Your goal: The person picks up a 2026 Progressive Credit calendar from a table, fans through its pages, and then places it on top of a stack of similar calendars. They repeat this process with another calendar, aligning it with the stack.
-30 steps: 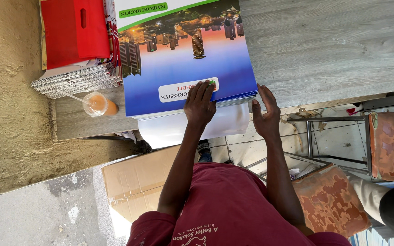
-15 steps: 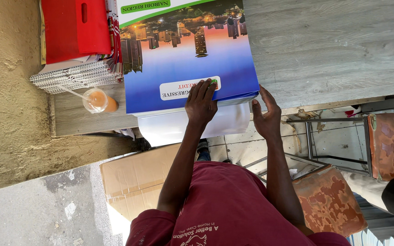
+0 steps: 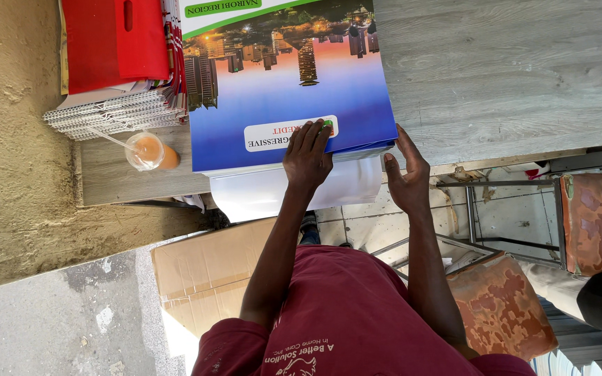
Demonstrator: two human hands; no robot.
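the left hand lies flat with open fingers on the stack of big blue posters on the grey wooden table, the right hand presses open against its corner, so the stack seems almost squared.

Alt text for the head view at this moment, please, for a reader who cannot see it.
A person in a maroon shirt presses the left hand flat on a stack of large posters showing a city skyline, while the right hand steadies its corner at the edge of a grey wooden table. Spiral-bound pads, a red folder and a cup of orange drink sit alongside.
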